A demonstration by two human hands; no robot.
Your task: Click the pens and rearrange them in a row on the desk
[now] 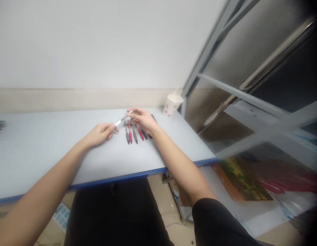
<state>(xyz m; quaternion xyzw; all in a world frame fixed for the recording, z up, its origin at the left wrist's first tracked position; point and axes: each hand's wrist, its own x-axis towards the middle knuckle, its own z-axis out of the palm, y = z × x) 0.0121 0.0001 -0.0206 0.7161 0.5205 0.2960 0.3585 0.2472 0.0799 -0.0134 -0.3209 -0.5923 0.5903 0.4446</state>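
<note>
A white and grey pen (pixel 124 118) is held between both hands above the pale table (pixel 45 147). My left hand (pixel 100 134) pinches its near end with closed fingers. My right hand (pixel 142 120) grips the far end with curled fingers. Just below my right hand, several pens (pixel 134 134) lie side by side on the table, some red and grey, some dark grey.
A paper cup (pixel 172 105) with red dots stands at the table's back right corner by a grey metal frame (pixel 212 48). A dark flat object (pixel 153 118) lies behind my right hand. The table's blue front edge (pixel 117 179) runs across. Papers and a colourful board (pixel 240 181) lie on the floor at right.
</note>
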